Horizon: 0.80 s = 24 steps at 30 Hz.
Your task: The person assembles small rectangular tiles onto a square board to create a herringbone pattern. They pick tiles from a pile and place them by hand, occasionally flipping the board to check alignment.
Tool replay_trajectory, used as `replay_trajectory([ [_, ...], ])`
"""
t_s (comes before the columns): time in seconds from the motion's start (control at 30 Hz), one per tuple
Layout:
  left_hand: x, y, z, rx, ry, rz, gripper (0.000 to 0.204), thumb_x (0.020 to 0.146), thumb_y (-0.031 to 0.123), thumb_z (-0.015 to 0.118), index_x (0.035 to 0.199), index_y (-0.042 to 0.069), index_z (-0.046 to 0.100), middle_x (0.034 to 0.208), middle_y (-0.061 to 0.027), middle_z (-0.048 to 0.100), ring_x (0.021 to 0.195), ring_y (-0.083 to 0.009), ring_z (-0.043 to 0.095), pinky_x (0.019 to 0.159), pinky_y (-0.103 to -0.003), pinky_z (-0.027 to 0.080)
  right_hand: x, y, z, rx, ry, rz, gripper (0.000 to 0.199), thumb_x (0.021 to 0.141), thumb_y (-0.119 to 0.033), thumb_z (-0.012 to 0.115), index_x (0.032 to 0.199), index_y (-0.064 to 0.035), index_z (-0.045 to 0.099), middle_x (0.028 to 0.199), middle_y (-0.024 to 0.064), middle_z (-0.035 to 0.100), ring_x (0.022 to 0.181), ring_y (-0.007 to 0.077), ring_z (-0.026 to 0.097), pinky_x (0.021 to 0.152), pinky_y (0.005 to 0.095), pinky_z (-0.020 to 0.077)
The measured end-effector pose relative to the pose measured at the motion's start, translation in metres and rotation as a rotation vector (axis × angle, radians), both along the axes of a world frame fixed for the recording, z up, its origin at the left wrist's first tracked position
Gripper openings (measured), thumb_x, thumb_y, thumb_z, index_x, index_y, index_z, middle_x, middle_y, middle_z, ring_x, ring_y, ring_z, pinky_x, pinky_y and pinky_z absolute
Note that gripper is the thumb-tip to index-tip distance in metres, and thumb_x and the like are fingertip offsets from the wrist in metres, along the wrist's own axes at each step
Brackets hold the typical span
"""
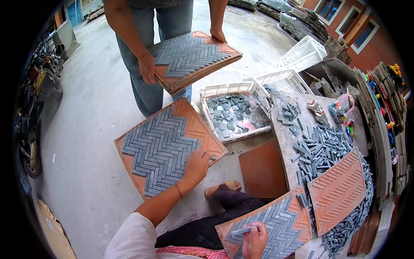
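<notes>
We are working with two boards largely covered in grey strips: the left board (161,146) and the near board (280,226), both showing bare orange corners that seem left to fill. The right board (338,192) is lying with empty grooves beside loose strips (321,146) on the counter (283,142), so one board is apparently waiting. Our right hand (256,241) is pinching a grey strip (241,231) above the near board; its long axis is running left to right, free end pointing left. Our left hand (196,167) is blurring over the left board's right corner; we cannot tell its grip.
</notes>
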State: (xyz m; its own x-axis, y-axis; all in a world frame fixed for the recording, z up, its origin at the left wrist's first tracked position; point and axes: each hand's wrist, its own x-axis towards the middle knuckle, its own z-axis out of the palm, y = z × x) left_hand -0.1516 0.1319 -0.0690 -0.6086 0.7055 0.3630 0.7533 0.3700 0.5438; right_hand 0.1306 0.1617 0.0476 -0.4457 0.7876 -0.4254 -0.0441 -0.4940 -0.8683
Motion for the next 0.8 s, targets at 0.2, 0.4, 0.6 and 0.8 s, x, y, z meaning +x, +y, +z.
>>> replay_trajectory([
  [0.2, -0.028, 0.014, -0.003, 0.048, -0.026, -0.097, 0.011, 0.074, 0.011, 0.061, 0.079, 0.005, 0.053, 0.081, -0.0119, 0.052, 0.082, -0.032, 0.05, 0.069, -0.041, 0.041, -0.001, -0.004, 0.0, -0.039, -0.035, 0.022, 0.006, 0.088, -0.007, 0.052, 0.093, -0.0053, 0.054, 0.079, -0.0004, 0.052, 0.069, 0.0085, 0.049, 0.063, 0.0214, 0.0425],
  [0.4, -0.116, 0.013, 0.002, 0.198, -0.184, 0.137, 0.013, 0.079, 0.005, 0.056, 0.09, 0.0, 0.053, 0.087, -0.0147, 0.056, 0.086, -0.0322, 0.055, 0.072, -0.037, 0.043, 0.003, -0.006, 0.003, -0.026, -0.061, 0.043, 0.007, 0.088, -0.007, 0.051, 0.094, -0.0057, 0.054, 0.077, -0.0015, 0.05, 0.066, 0.0068, 0.046, 0.057, 0.0195, 0.0395],
  [0.6, -0.182, -0.01, -0.019, -0.107, 0.181, 0.134, 0.016, 0.071, 0.003, 0.062, 0.087, 0.001, 0.059, 0.097, -0.014, 0.054, 0.092, -0.032, 0.053, 0.079, -0.04, 0.043, 0.003, -0.009, 0.003, -0.054, -0.043, 0.025, 0.006, 0.088, -0.008, 0.051, 0.093, -0.0061, 0.055, 0.076, -0.0024, 0.049, 0.064, 0.0059, 0.045, 0.056, 0.0189, 0.0387],
  [0.8, -0.185, -0.007, 0.001, -0.113, 0.064, 0.048, 0.014, 0.073, 0.005, 0.061, 0.086, 0.001, 0.059, 0.096, -0.0171, 0.055, 0.092, -0.0333, 0.053, 0.079, -0.042, 0.043, -0.001, -0.009, 0.009, -0.04, -0.061, 0.023, 0.006, 0.088, -0.008, 0.051, 0.093, -0.0063, 0.055, 0.075, -0.0028, 0.049, 0.064, 0.0056, 0.045, 0.057, 0.0188, 0.0387],
])
